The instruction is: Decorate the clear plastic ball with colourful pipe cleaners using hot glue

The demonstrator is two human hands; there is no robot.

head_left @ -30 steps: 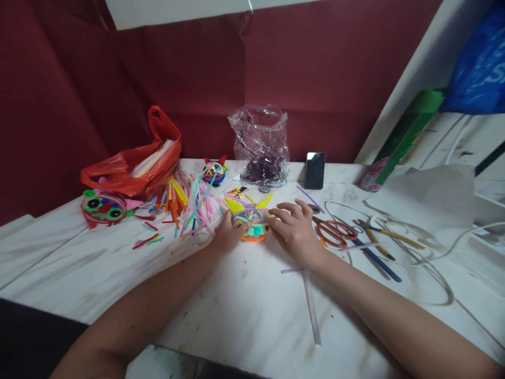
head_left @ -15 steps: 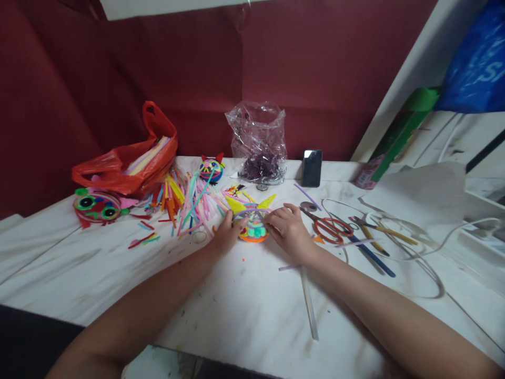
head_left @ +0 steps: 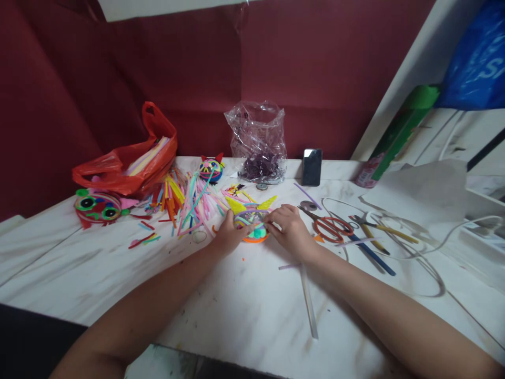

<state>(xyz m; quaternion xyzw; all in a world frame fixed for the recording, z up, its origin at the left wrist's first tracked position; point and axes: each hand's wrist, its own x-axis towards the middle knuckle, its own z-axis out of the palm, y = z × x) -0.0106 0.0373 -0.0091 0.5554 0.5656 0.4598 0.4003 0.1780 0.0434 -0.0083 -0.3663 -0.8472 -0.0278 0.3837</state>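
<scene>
In the middle of the marble-patterned table lies a round, colourful pipe-cleaner figure [head_left: 256,235] with two yellow pointed ears and an orange lower edge. My left hand [head_left: 231,232] grips its left side, the thumb reaching across the front. My right hand [head_left: 289,227] is at its right side with fingers pinched together against its surface; whatever is between those fingertips is too small to make out. A lilac strip curves over the upper part of the figure. Part of the figure's face is hidden by my fingers.
On the left are a red plastic bag [head_left: 130,171], loose pipe cleaners [head_left: 197,202] and a green-eared figure [head_left: 97,206]. A clear bag [head_left: 260,142], a small cat-like figure [head_left: 211,169] and a phone [head_left: 312,167] stand behind. Scissors [head_left: 333,230], pliers [head_left: 381,229] and a white cable [head_left: 437,279] lie right.
My left thumb has moved further right across the figure's front. My right-hand fingers have shifted slightly and drawn closer together at its right side.
</scene>
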